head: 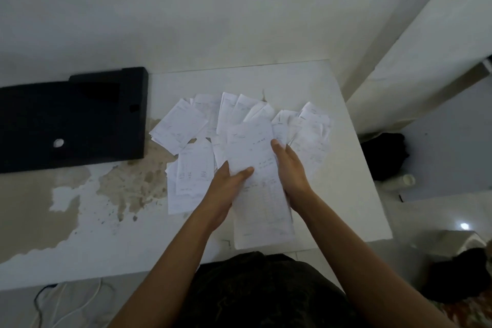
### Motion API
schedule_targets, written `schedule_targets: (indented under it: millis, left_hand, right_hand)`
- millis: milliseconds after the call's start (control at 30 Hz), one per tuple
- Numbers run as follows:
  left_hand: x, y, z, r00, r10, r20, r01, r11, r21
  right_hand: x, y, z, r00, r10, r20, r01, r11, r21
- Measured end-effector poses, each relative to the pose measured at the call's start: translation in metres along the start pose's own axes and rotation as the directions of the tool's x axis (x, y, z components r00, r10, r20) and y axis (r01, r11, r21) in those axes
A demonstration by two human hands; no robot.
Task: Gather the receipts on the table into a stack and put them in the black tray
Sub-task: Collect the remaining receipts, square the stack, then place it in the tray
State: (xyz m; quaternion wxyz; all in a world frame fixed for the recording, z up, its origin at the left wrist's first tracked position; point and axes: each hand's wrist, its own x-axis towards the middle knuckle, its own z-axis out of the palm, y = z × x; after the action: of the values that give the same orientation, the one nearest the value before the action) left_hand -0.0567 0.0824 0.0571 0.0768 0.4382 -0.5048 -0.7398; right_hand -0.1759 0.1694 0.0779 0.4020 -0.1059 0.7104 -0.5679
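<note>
The left grip (229,186) and the right grip (290,168) both hold 1 long bundle of receipts (255,146) over the middle of the white bench (346,194). The left grip pinches the bundle at its left edge, with the thumb lying on top of the paper and the fingers under it. The right grip grasps the right edge, with the thumb on the top face and the other fingers hidden behind the paper. I cannot tell how many sheets are in the bundle. Its lower end reaches to the near edge of the bench.

The loose receipts (186,125) lie on the bench in a fan around the far end of the bundle, overlapping each other: some at the left, some behind, some at the right (311,141). The black tray (72,120) stands at the far left part of the bench, against the wall. The leftmost receipts are near its right side but apart from it. A small pale round spot (58,143) shows on the tray.

The bench surface has brown worn patches (127,184) at the left. On the floor, cables (66,306) lie at the lower left, and a white bottle (407,181) is at the right.
</note>
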Motion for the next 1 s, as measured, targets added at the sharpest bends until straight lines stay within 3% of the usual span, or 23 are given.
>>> schedule_targets:
  millis: [67,133,200,267,367,500,667,800,900,1000]
  left_hand:
    - [-0.001,-0.005,0.003,1.000,0.009,-0.015,-0.010,0.998,-0.068]
    - [0.002,-0.008,0.002,0.994,0.057,-0.090,-0.066,0.993,-0.097]
    - [0.006,-0.010,-0.001,0.971,0.124,-0.202,-0.135,0.990,-0.043]
    - [0.009,-0.009,-0.003,0.947,0.173,-0.269,-0.171,0.985,0.033]
    - [0.011,-0.010,-0.003,0.926,0.225,-0.302,-0.192,0.972,0.134]
    - [0.012,-0.024,-0.007,0.943,0.154,-0.296,-0.111,0.981,0.158]
    - [0.013,-0.041,-0.009,0.944,0.155,-0.290,-0.070,0.957,0.283]
    - [0.020,-0.048,-0.007,0.944,0.119,-0.309,-0.023,0.955,0.296]
    - [0.022,-0.046,-0.007,0.934,0.139,-0.330,-0.048,0.962,0.269]
    - [0.020,-0.038,-0.007,0.922,0.182,-0.342,-0.103,0.967,0.235]
  right_hand:
    - [0.008,0.003,-0.006,1.000,0.008,-0.019,-0.009,0.999,-0.035]
    - [0.015,0.006,-0.014,0.997,0.043,0.059,-0.035,0.992,-0.119]
    - [0.017,0.008,-0.019,0.980,0.044,0.196,0.014,0.958,-0.288]
    - [0.018,0.012,-0.021,0.970,-0.016,0.245,0.113,0.915,-0.387]
    - [0.022,0.019,-0.020,0.974,-0.057,0.218,0.137,0.919,-0.369]
    - [0.028,0.030,-0.020,0.956,0.014,0.293,0.090,0.937,-0.338]
    - [0.024,0.042,-0.017,0.939,0.099,0.329,0.057,0.900,-0.433]
    - [0.028,0.050,-0.009,0.908,0.156,0.390,0.098,0.824,-0.558]
    - [0.032,0.055,-0.006,0.876,0.174,0.449,0.119,0.826,-0.551]
    - [0.035,0.054,-0.008,0.895,0.110,0.432,0.146,0.842,-0.519]
